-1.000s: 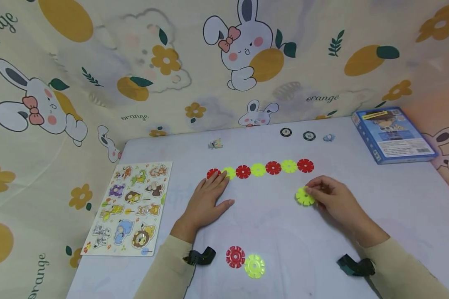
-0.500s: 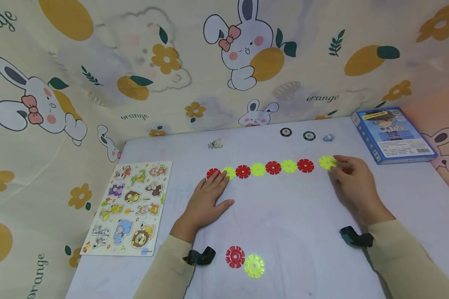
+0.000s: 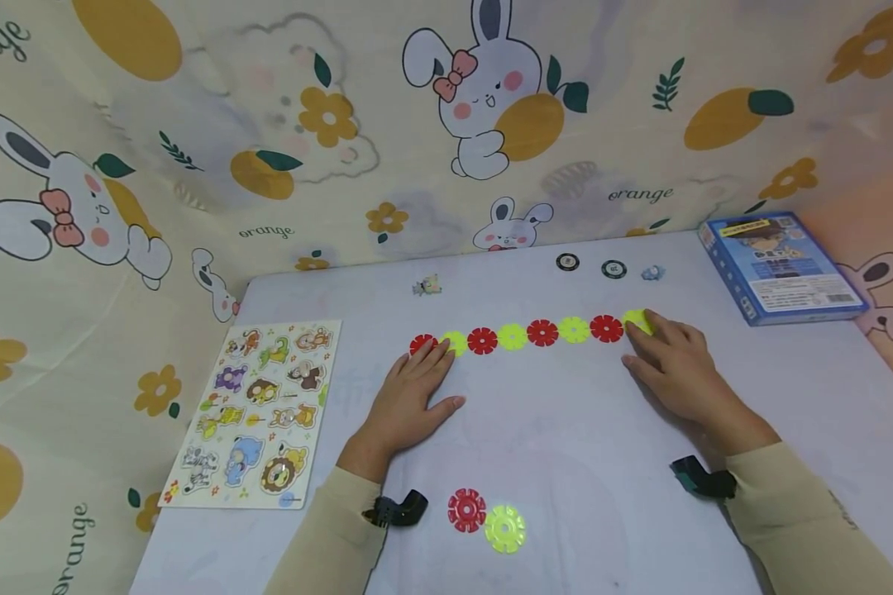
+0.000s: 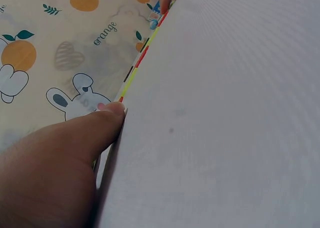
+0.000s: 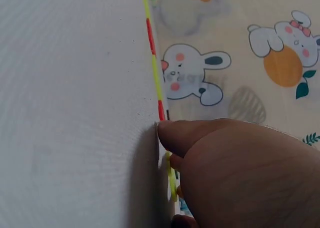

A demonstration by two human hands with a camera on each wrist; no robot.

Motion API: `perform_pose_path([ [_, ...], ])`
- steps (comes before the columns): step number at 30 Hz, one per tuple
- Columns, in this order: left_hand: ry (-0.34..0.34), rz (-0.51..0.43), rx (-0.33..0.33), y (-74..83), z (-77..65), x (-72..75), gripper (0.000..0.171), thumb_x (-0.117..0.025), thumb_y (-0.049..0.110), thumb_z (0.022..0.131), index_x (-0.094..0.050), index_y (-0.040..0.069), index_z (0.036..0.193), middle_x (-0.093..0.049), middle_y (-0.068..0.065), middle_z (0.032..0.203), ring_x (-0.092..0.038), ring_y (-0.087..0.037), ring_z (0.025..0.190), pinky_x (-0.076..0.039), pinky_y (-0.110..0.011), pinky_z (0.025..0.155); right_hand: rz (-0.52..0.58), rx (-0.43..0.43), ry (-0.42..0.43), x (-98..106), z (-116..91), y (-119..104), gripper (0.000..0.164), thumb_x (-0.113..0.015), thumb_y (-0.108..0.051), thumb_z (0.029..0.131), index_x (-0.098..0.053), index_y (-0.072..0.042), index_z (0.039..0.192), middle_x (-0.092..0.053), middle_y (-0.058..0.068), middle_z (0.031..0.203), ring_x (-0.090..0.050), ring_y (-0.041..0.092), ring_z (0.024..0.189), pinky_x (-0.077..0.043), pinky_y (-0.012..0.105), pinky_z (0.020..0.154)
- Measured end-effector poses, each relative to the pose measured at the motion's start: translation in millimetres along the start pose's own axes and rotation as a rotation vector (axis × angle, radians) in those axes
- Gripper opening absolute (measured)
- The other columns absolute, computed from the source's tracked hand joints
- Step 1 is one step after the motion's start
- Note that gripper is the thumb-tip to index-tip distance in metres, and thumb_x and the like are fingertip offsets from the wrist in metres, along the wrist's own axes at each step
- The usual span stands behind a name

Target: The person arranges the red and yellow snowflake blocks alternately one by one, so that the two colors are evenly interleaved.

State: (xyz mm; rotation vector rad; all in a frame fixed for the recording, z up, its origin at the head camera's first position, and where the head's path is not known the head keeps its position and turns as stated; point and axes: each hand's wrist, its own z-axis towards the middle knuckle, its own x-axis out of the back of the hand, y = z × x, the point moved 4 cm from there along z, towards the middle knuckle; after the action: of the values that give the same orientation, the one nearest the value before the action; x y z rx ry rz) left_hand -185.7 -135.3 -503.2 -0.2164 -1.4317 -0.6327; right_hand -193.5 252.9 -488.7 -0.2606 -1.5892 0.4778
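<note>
Discs (image 3: 542, 332) on wht tablecloth (image 3: 565, 438), hands (image 3: 411, 397) (image 3: 680, 372) w/ fingers extended, bunny-print backdrop (image 3: 618, 140) behind.

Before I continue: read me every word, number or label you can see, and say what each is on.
"orange": patterned backdrop, printed several times; the upper-left one is cut off by the picture's edge.
Blue box: printed text and barcode, too small to read.
Two black discs: centre markings too small to read.
Red discs and yellow-green discs: no lettering I can make out.
</note>
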Motion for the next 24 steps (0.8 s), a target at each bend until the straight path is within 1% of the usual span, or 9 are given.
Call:
perform_pose_path([
  [9,-0.001,0.000,-0.003,0.8,-0.3,0.7,0.073,-0.043,0.060,0.092,-0.033,0.017,0.150,-0.021,0.003,0.157,-0.014,-0.022,0.143,-0.014,-0.051,0.112,0.047,0.001,0.041,0.6,-0.6,0.9,0.066,-0.058,-0.045,0.093,-0.038,-0.013,0.148,-0.017,0.018,0.155,-0.003,0.044,0.139,-0.024,0.073,0.094],
  [13,0.000,-0.003,-0.004,1.3,0.1,0.4,0.073,-0.043,0.060,0.092,-0.033,0.017,0.150,-0.022,0.003,0.157,-0.014,-0.022,0.143,-0.014,-0.052,0.111,0.119,-0.010,0.074,3.0,-1.1,0.1,0.065,-0.056,-0.045,0.094,-0.036,-0.018,0.149,-0.016,0.014,0.156,-0.004,0.043,0.140,-0.025,0.075,0.092],
  [15,-0.005,-0.004,-0.002,1.2,0.2,-0.2,0.073,-0.042,0.061,0.092,-0.033,0.017,0.150,-0.021,0.003,0.157,-0.013,-0.021,0.143,-0.014,-0.052,0.111,0.177,-0.011,0.113,4.9,-1.7,-2.2,0.064,-0.055,-0.046,0.094,-0.036,-0.021,0.149,-0.020,0.013,0.155,-0.012,0.041,0.139,-0.030,0.072,0.092],
  [17,-0.008,-0.002,0.001,1.3,0.1,-0.1,0.074,-0.042,0.061,0.092,-0.032,0.017,0.151,-0.021,0.003,0.157,-0.013,-0.021,0.144,-0.014,-0.052,0.111,0.253,-0.011,0.142,6.1,-4.4,-6.7,0.062,-0.054,-0.046,0.094,-0.035,-0.025,0.149,-0.028,0.011,0.151,-0.027,0.038,0.134,-0.040,0.065,0.090],
  [18,-0.009,-0.001,0.004,1.1,0.1,-0.3,0.074,-0.042,0.061,0.092,-0.032,0.017,0.151,-0.021,0.004,0.157,-0.012,-0.021,0.144,-0.014,-0.052,0.112,0.294,-0.003,0.151,6.0,-6.3,-10.4,0.060,-0.054,-0.046,0.095,-0.036,-0.028,0.149,-0.032,0.010,0.148,-0.035,0.035,0.129,-0.045,0.059,0.089],
  [20,-0.010,0.005,0.006,0.7,0.1,-0.2,0.074,-0.041,0.062,0.092,-0.032,0.018,0.151,-0.020,0.004,0.157,-0.012,-0.020,0.144,-0.014,-0.051,0.112,0.388,0.027,0.141,3.4,-10.5,-20.8,0.057,-0.055,-0.044,0.095,-0.037,-0.030,0.147,-0.040,0.006,0.142,-0.046,0.028,0.120,-0.051,0.044,0.085],
  [22,-0.010,0.006,0.008,0.7,0.2,0.0,0.074,-0.041,0.062,0.092,-0.032,0.018,0.151,-0.020,0.004,0.157,-0.012,-0.020,0.144,-0.014,-0.051,0.112,0.506,0.082,0.095,-1.6,-15.8,-34.9,0.053,-0.056,-0.038,0.096,-0.038,-0.031,0.146,-0.046,0.003,0.138,-0.051,0.023,0.113,-0.052,0.033,0.080],
  [24,-0.009,0.005,0.008,0.8,0.1,0.0,0.074,-0.041,0.062,0.092,-0.031,0.018,0.151,-0.020,0.004,0.157,-0.012,-0.020,0.144,-0.014,-0.051,0.112,0.618,0.167,0.031,-9.0,-20.9,-53.1,0.052,-0.059,-0.028,0.096,-0.040,-0.026,0.144,-0.049,0.005,0.135,-0.054,0.022,0.111,-0.052,0.027,0.079],
])
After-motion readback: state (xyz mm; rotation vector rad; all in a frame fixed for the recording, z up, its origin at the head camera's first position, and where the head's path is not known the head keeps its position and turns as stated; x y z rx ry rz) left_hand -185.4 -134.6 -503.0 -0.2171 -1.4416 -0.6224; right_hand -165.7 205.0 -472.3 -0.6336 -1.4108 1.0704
